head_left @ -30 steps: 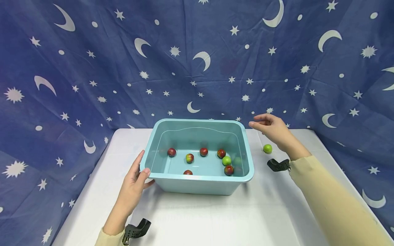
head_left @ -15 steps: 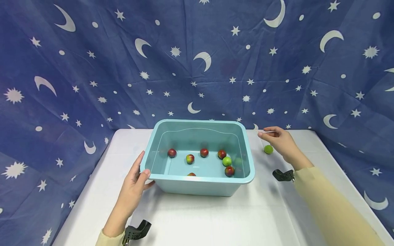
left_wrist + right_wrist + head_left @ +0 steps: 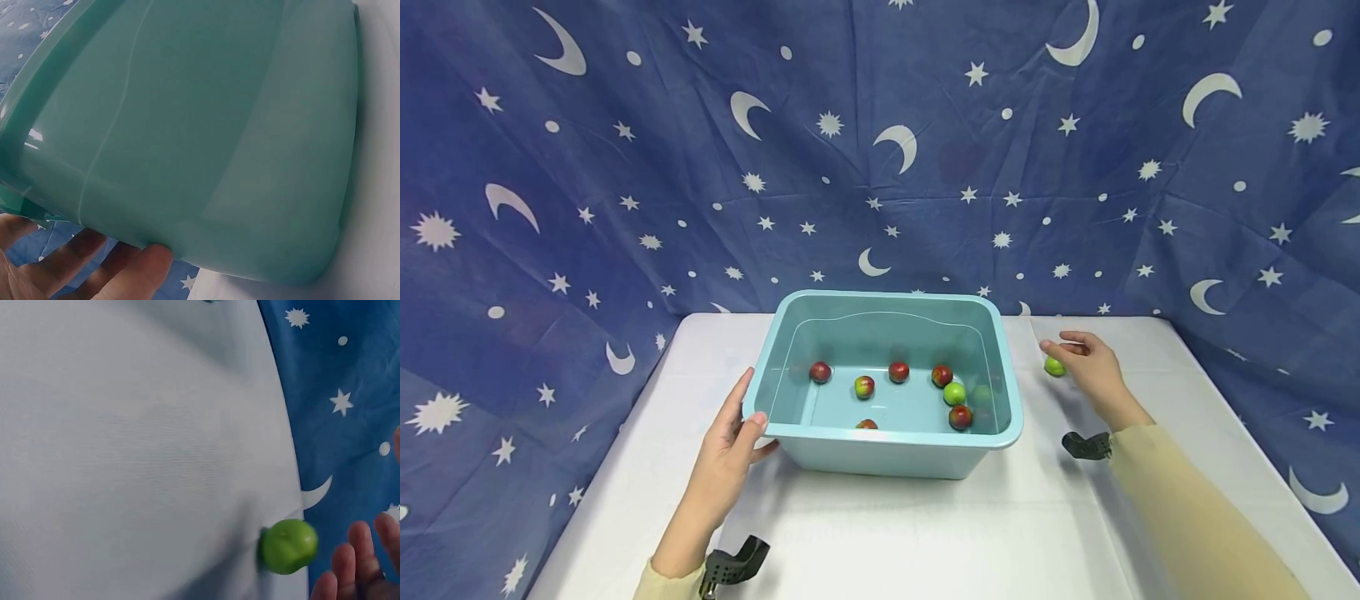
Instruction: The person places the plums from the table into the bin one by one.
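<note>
A light-blue plastic bin (image 3: pixel 880 454) stands on the table with several small red apples, one of them a red-and-green apple (image 3: pixel 864 387), and one green apple (image 3: pixel 954 393) inside. My left hand (image 3: pixel 718 462) holds the bin at its front left corner, thumb at the rim and fingers along the outer wall (image 3: pixel 206 125). Right of the bin, a second small green apple (image 3: pixel 289 546) lies on the white cloth. Just above it hovers my right hand (image 3: pixel 1093 371), thumb and fingers apart with nothing between them, partly covering the apple in the head view.
A white cloth covers the table (image 3: pixel 925 533). Behind it and along the sides hangs a dark-blue curtain (image 3: pixel 820 183) printed with white moons and stars, close to the bin's back edge.
My right hand has come away from beside the bin's rim, moving right and down to the green apple on the cloth. The left hand and bin have stayed in place.
</note>
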The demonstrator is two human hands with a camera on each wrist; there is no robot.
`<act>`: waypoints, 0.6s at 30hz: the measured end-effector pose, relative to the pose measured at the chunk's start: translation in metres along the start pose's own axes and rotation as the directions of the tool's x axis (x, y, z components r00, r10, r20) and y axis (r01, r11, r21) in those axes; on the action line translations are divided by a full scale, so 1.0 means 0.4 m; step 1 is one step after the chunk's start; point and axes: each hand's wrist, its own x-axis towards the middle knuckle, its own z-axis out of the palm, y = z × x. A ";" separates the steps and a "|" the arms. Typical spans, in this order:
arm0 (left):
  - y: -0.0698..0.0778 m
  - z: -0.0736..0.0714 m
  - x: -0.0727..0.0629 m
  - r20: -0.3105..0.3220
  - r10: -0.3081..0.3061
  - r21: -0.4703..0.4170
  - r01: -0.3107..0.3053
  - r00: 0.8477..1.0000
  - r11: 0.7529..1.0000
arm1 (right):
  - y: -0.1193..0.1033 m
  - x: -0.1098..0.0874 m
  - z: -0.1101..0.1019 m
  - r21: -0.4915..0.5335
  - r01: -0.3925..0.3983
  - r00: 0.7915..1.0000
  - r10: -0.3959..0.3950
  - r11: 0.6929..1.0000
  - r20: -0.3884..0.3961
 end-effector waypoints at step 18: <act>-0.006 -0.001 0.001 0.001 -0.014 0.000 0.014 1.000 1.000 | 0.083 0.017 0.053 0.131 -0.211 0.971 0.223 0.969 -0.090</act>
